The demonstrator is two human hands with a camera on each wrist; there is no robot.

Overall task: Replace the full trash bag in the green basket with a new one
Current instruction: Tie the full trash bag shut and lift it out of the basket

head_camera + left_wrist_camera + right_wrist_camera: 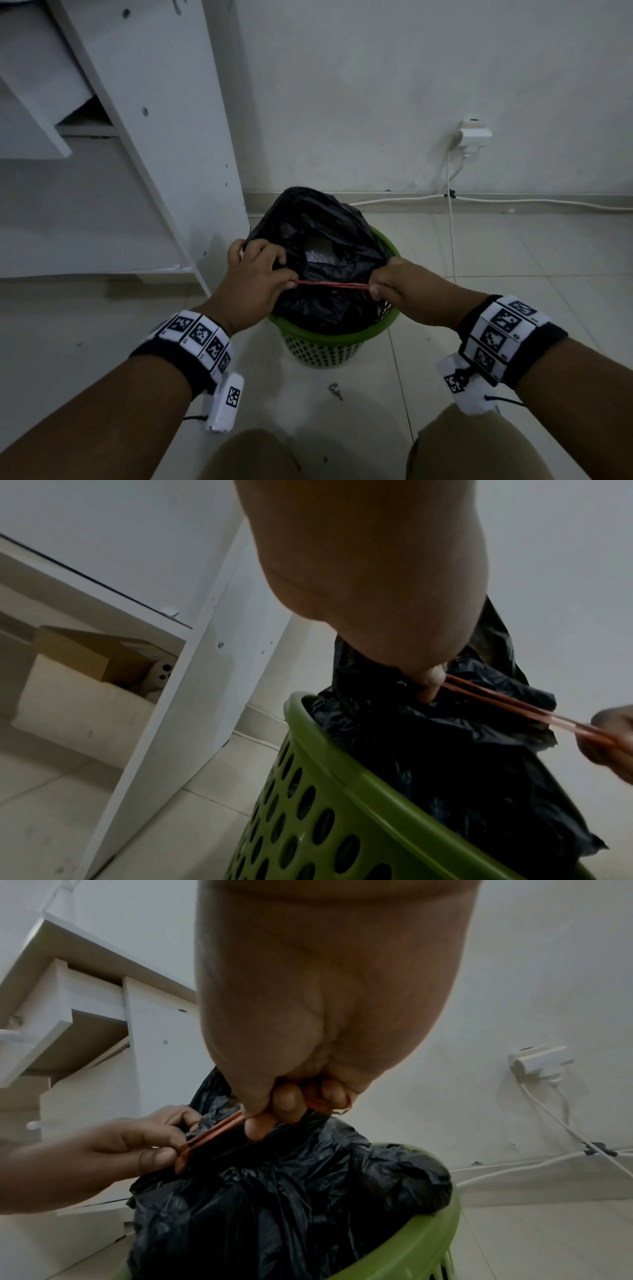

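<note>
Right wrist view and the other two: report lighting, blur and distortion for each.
Head view: dim, even light, straight edges bowed by the wide lens, red band sharp. Left wrist view: left hand looms huge and soft, right hand motion-blurred at the edge. Right wrist view: murky, trash bag shows faint sheen, green basket rim curved.

A pale tiled floor (513, 274) carries the green basket (329, 346), a white cabinet (154, 171) and a white cable (513, 200)
</note>
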